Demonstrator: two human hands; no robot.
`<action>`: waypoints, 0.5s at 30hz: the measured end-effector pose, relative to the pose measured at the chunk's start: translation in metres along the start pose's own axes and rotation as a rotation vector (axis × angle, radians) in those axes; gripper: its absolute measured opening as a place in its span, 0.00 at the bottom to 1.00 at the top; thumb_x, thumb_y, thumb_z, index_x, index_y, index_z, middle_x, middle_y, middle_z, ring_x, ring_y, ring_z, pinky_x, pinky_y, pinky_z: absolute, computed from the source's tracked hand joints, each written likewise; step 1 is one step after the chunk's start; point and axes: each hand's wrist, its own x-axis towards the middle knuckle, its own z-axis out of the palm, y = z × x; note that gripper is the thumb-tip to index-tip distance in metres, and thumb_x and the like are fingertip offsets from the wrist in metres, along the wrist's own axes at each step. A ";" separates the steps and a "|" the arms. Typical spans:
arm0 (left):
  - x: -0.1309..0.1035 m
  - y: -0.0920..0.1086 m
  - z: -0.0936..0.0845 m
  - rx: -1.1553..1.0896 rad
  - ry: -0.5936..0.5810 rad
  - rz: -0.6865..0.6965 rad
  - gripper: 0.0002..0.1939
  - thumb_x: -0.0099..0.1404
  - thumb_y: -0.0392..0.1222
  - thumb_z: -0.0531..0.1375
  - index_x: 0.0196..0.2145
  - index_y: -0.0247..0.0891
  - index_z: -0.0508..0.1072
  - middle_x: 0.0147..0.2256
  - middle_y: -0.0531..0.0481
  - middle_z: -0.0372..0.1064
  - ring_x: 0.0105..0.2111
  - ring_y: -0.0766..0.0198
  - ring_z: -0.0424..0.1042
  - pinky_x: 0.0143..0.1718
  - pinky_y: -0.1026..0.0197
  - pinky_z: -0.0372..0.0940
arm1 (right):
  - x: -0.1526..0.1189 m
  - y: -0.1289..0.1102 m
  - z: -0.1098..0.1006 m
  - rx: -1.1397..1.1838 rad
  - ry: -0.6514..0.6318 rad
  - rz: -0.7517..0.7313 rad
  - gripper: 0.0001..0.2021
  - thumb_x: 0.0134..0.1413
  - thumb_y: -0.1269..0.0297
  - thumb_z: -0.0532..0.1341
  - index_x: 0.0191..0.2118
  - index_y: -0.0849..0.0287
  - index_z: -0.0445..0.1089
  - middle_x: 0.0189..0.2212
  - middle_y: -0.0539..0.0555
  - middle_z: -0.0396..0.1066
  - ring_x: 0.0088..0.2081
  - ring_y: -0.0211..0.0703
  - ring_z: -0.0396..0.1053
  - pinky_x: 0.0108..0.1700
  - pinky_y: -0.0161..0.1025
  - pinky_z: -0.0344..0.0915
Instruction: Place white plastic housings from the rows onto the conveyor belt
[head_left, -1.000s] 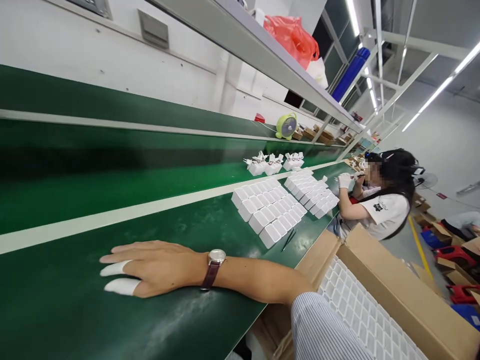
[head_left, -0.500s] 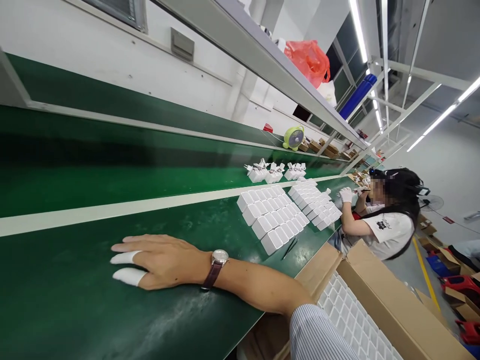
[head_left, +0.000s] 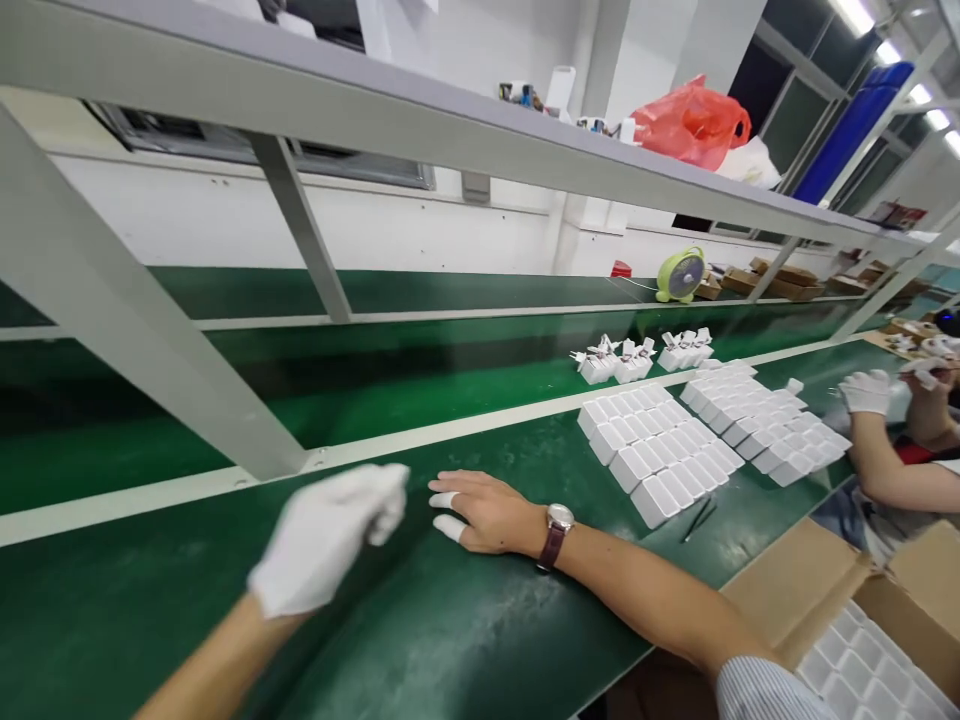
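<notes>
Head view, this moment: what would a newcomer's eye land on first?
Two hands on the green belt: the left hand in a white glove, loosely curled, and beside it the bare right hand lying flat, with white finger cots and a wristwatch. Further right lie neat blocks of small white boxes, where a co-worker's gloved hand is busy at the frame's edge.

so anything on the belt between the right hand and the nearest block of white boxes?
Nothing visible. The right hand lies flat on the green belt; bare belt runs from it to the white boxes. Tweezers lie beside the block, off that line.
</notes>
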 end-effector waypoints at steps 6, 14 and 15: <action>0.023 -0.015 0.047 -0.097 -0.541 -0.100 0.34 0.64 0.66 0.55 0.12 0.37 0.64 0.12 0.49 0.60 0.19 0.66 0.59 0.28 0.60 0.55 | 0.002 0.007 -0.001 0.085 0.040 -0.027 0.19 0.58 0.70 0.61 0.56 0.61 0.68 0.60 0.60 0.68 0.66 0.46 0.59 0.68 0.42 0.54; 0.028 -0.054 0.043 -0.358 -0.655 -0.016 0.33 0.69 0.63 0.51 0.12 0.40 0.60 0.11 0.50 0.56 0.16 0.64 0.58 0.23 0.57 0.57 | 0.005 0.001 -0.010 0.029 -0.002 -0.040 0.20 0.51 0.73 0.62 0.51 0.65 0.70 0.55 0.60 0.72 0.62 0.46 0.64 0.66 0.34 0.55; 0.028 -0.056 0.045 -0.268 -0.646 0.025 0.33 0.70 0.64 0.49 0.14 0.41 0.62 0.12 0.49 0.57 0.16 0.64 0.60 0.22 0.57 0.59 | 0.006 -0.001 -0.011 -0.029 -0.030 -0.064 0.18 0.52 0.71 0.62 0.50 0.67 0.71 0.55 0.62 0.72 0.62 0.48 0.64 0.66 0.35 0.55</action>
